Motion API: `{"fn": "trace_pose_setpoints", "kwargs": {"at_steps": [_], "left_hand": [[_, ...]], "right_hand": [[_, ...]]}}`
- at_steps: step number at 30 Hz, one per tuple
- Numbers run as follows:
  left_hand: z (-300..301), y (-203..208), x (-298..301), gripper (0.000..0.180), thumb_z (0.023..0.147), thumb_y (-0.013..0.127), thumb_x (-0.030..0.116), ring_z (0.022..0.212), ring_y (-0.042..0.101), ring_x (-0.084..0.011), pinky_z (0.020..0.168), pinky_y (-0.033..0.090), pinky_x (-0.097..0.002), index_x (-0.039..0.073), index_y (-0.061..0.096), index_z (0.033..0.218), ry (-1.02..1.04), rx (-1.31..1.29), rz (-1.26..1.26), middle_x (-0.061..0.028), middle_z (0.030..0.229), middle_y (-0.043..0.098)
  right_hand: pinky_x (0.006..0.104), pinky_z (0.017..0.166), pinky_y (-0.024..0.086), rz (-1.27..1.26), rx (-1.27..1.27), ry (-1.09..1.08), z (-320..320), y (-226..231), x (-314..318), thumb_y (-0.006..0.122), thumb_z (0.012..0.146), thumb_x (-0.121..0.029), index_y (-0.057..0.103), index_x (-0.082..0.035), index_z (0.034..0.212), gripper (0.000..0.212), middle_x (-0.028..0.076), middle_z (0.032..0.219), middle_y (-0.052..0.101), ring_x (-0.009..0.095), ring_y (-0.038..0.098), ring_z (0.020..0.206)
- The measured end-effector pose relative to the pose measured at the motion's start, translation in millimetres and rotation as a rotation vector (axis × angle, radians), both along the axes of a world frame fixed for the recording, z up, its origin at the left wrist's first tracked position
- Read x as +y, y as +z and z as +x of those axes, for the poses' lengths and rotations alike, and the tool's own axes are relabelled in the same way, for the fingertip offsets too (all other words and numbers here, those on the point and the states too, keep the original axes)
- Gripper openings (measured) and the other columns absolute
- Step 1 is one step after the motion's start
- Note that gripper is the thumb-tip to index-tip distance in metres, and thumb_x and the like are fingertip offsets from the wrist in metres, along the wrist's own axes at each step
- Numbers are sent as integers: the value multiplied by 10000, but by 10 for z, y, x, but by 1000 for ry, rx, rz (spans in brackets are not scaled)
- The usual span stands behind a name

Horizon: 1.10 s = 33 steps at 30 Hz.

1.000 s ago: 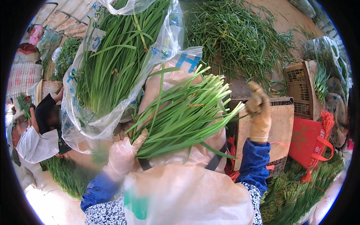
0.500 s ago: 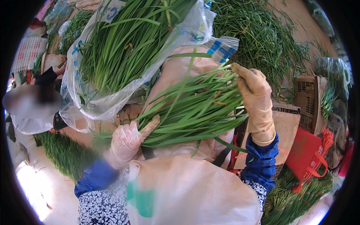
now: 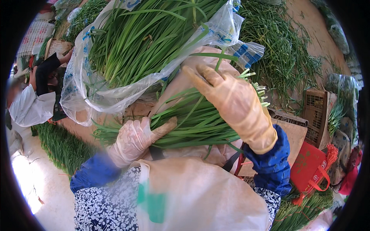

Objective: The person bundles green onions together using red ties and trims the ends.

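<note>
A loose bunch of green garlic chives [image 3: 192,129] lies across my lap, its pale cut ends to the right and its leaf tips to the left. My left hand [image 3: 137,136], in a whitish glove, is closed around the leafy end, thumb on top. Above the bunch is my right hand [image 3: 235,104] in a yellowish rubber glove, its fingers stretched out to the left and covering part of the leaves. Nothing shows in its grip. Stray leaves cross near its fingertips. A clear plastic bag [image 3: 104,107] stuffed with more chives [image 3: 142,46] lies open just beyond.
A large heap of loose greens [image 3: 281,54] spreads over the far right ground. To the right are a crate [image 3: 316,115] and a red bag [image 3: 308,161] with tasselled handle. Tied bundles [image 3: 65,154] lie at left. Another person's arm [image 3: 50,71] shows at far left.
My right hand has moved left from the cut ends to over the leaves, its fingers now stretched out. My left hand keeps its hold on the bunch. The view has shifted slightly.
</note>
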<state>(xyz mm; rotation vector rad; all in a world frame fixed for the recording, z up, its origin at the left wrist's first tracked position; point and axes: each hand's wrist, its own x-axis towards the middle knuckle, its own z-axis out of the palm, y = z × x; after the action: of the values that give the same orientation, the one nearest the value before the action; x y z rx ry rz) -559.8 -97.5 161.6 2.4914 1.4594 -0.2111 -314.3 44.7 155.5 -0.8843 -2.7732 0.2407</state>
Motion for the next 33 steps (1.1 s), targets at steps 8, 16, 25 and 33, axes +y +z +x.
{"fn": "trace_pose_setpoints", "kwargs": {"at_steps": [8,16,25,33], "left_hand": [[52,0,-38,632,751,643,136,643,577,-279,521,453,-392,280,535,1356,69,-102,24,-116,885,555],[-3,-50,-51,679,743,670,160,635,568,-265,538,456,-383,287,510,1391,18,3,19,-107,869,534],[-26,-114,-79,636,794,605,112,599,542,-244,524,448,-365,311,510,1390,17,11,48,-98,850,512],[-17,-92,-59,648,784,615,102,597,538,-249,522,443,-363,311,513,1388,-3,1,28,-119,868,521]], "right_hand": [[305,578,523,246,-82,-88,419,-113,293,606,837,-93,669,-207,1177,364,40,837,622,216,630,716],[412,955,490,118,-242,-1134,1447,-36,845,667,864,-149,427,-131,1436,621,164,1282,597,308,587,1168],[427,796,473,-238,-19,-392,468,-45,3,630,879,-334,712,-54,931,296,137,909,676,325,632,854],[402,719,505,-574,46,-413,491,-169,26,778,733,-173,563,-164,1310,616,123,909,654,339,640,810]]}}
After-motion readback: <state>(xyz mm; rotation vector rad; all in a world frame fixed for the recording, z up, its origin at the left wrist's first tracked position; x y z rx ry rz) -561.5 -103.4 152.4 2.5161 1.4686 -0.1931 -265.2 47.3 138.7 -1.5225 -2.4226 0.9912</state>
